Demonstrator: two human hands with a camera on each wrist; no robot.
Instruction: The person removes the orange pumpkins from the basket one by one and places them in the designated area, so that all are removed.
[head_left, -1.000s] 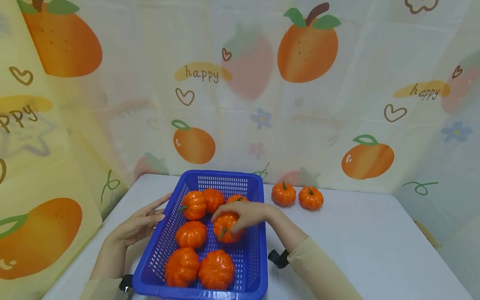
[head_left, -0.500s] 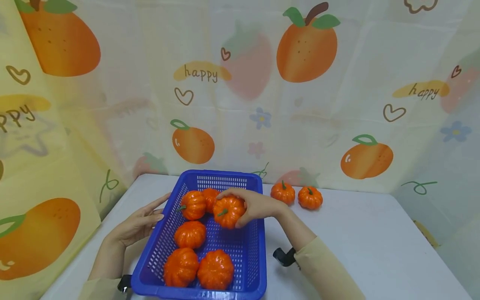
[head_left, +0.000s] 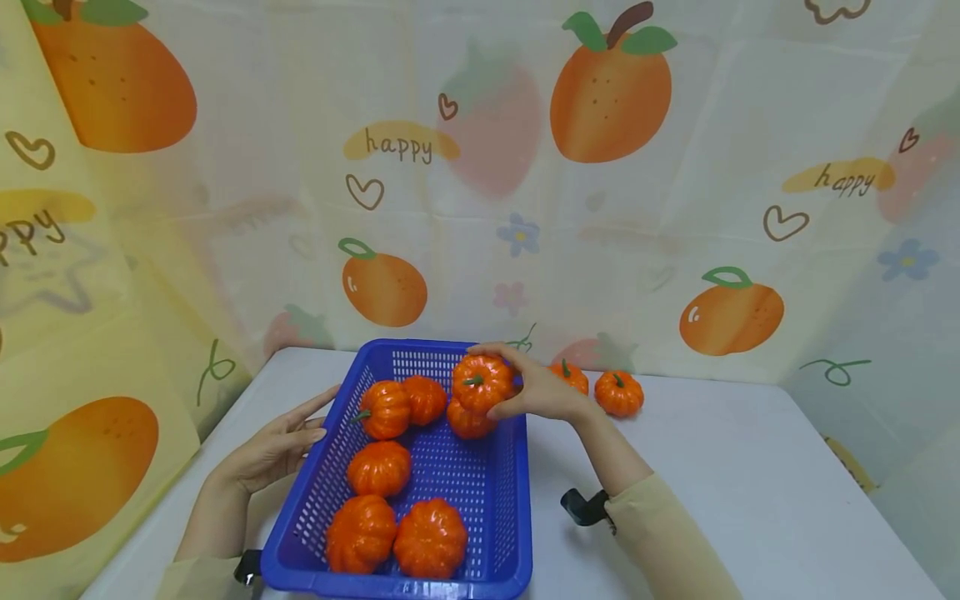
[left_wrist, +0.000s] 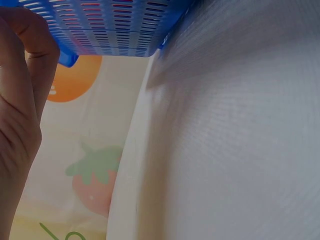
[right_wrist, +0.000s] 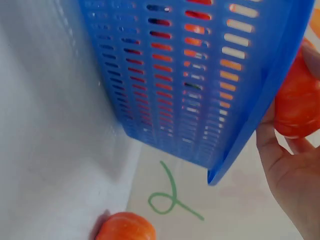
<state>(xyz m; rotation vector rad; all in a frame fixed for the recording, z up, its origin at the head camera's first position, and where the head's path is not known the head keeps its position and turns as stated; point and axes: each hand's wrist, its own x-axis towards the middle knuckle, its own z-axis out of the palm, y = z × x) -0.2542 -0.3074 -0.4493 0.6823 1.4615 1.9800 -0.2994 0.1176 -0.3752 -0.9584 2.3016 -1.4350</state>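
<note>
My right hand [head_left: 551, 396] grips a small orange pumpkin [head_left: 482, 382] with a green stem, thumb and fingers around its sides. It holds the pumpkin at the far right part of a blue plastic basket [head_left: 522, 500], overlapping another pumpkin [head_left: 469, 423] inside. In the right wrist view the held pumpkin [right_wrist: 298, 102] appears above the basket's rim. My left hand [head_left: 273, 450] rests against the basket's left side, fingers extended and thumb touching the rim. Several more pumpkins lie in the basket, two near the front [head_left: 431, 537] and others along the left.
Two pumpkins stand on the white table [head_left: 675, 492] behind and right of the basket; the right one [head_left: 619, 394] shows fully, the other [head_left: 572, 377] is partly hidden by my right hand. A fruit-printed curtain [head_left: 480, 233] hangs at the back.
My right hand has raised the pumpkin from the basket's middle and carried it toward the far right rim, baring the basket floor there. The left hand has stayed in place.
</note>
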